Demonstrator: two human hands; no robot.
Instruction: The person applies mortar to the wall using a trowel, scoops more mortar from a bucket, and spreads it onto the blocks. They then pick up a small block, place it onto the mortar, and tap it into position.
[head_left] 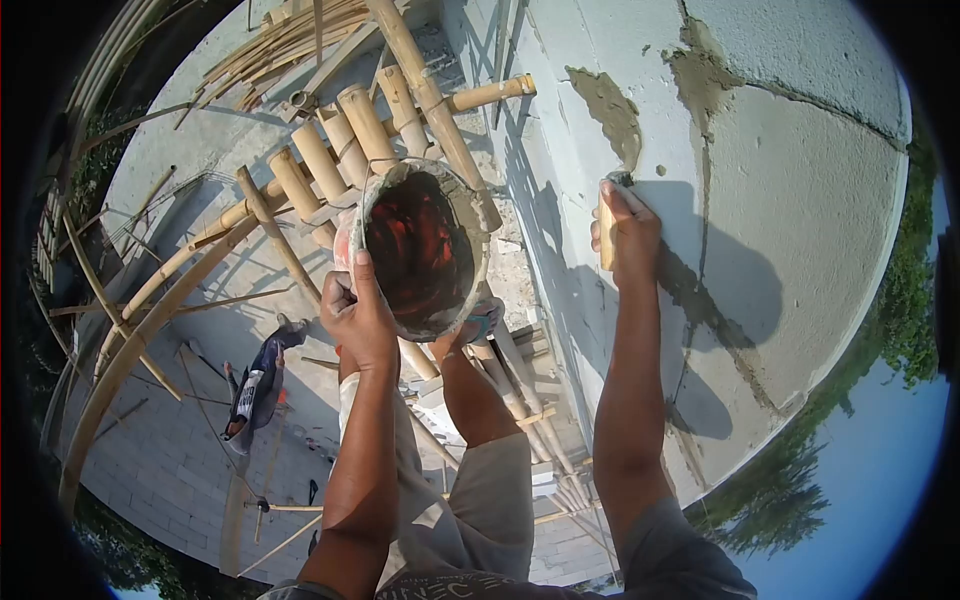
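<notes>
My left hand (362, 318) is closed on the rim of a mortar-caked bucket (466, 212), with the thumb over the edge. The bucket tilts toward me, its reddish inside smeared with dark residue. Against the pale block wall (810, 200), my right hand (632, 235) grips a trowel by its wooden handle (607, 238). Only a bit of the trowel's metal shows above the fist; the rest is hidden or edge-on. Just above it is a wet mortar patch (612, 112) on the wall. More mortar (702, 80) covers a joint to the upper right.
Bamboo scaffolding (345, 140) with several short poles stands beyond the bucket. My foot (482, 320) is on bamboo poles high above the floor. Far below on the left is another person (258, 385). Long wooden strips (275, 55) lie at the upper left.
</notes>
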